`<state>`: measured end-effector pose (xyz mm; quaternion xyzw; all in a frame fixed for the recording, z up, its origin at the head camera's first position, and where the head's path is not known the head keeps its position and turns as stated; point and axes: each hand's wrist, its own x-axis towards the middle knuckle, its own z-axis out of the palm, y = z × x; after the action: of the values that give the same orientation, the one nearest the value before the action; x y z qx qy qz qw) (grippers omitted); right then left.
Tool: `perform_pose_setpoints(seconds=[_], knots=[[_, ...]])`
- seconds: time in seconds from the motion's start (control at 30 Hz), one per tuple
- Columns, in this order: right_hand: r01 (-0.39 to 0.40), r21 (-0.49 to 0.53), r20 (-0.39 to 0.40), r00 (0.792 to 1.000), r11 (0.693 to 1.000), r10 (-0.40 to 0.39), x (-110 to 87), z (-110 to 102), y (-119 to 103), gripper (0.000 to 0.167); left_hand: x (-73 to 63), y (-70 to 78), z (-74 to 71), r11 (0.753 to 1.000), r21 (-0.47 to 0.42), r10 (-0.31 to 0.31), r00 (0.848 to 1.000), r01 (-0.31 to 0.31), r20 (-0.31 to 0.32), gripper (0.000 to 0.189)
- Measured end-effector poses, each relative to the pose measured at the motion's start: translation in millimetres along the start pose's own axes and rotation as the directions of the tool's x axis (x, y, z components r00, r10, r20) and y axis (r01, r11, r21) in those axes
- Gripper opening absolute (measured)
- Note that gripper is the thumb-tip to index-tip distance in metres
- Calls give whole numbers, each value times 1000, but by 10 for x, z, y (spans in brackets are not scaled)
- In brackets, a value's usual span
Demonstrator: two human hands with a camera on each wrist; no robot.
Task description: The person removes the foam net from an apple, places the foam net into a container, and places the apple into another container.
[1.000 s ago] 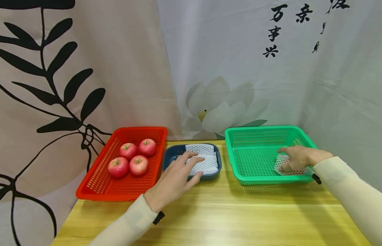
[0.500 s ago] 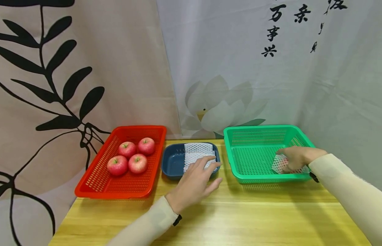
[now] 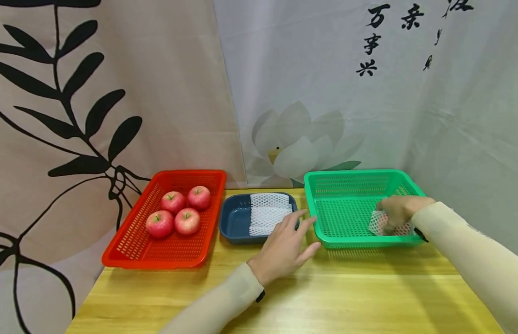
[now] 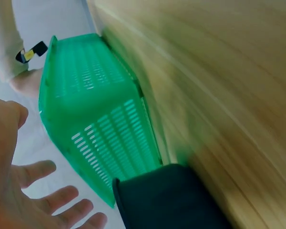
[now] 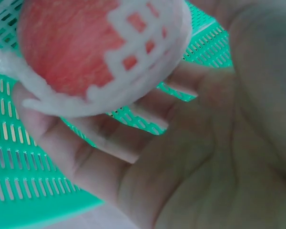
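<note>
My right hand (image 3: 399,211) is down inside the green basket (image 3: 346,243), its fingers curled around an apple (image 5: 69,45) in a white foam net (image 5: 133,78). In the head view the hand hides much of that apple; the right wrist view shows bare red skin where the net leaves off. My left hand (image 3: 282,250) holds nothing, fingers spread and relaxed, above the table between the green basket and a dark blue dish (image 3: 235,222). White foam nets (image 3: 267,213) lie flat in the right part of that dish.
Several red apples (image 3: 188,221) sit in a red basket (image 3: 158,262) at the left. A wooden table (image 3: 350,297) carries everything. Behind it hangs a printed cloth (image 3: 179,93). In the left wrist view, the dark dish (image 4: 167,200) stands near the green basket (image 4: 95,100).
My left hand has moved right, from over the blue dish towards the green basket's near left corner. My right hand has stayed at the netted apple and shifted only slightly.
</note>
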<state>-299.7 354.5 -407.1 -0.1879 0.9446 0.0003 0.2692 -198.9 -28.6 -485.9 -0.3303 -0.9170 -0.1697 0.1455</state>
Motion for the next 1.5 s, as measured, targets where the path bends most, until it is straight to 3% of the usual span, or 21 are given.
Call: perform_pose_setpoints(seconds=[0.23, 0.57, 0.73, 1.07, 1.23, 1.5], knots=[[3, 2, 11, 1000, 1000, -3, 54, 4, 12, 87, 111, 69, 130, 999, 31, 20, 1000, -20, -9, 77], [-2, -3, 9, 1000, 1000, 2, 66, 61, 0, 80, 142, 123, 280, 997, 16, -76, 994, 75, 77, 86], [-7, -18, 13, 1000, 1000, 7, 71, 60, -25, 78, 125, 119, 318, 996, 2, -89, 993, 90, 82, 87], [68, 26, -14, 998, 997, -67, 25, 61, 44, 78, 118, 145, 300, 996, -5, -89, 992, 90, 85, 87], [61, 57, -35, 998, 997, -59, -43, 34, 82, 86, 166, 147, 284, 997, 28, -71, 993, 68, 89, 87], [142, 49, -138, 981, 989, -134, -131, -50, -21, 84, 221, 134, 234, 997, 55, -65, 991, 59, 114, 89]])
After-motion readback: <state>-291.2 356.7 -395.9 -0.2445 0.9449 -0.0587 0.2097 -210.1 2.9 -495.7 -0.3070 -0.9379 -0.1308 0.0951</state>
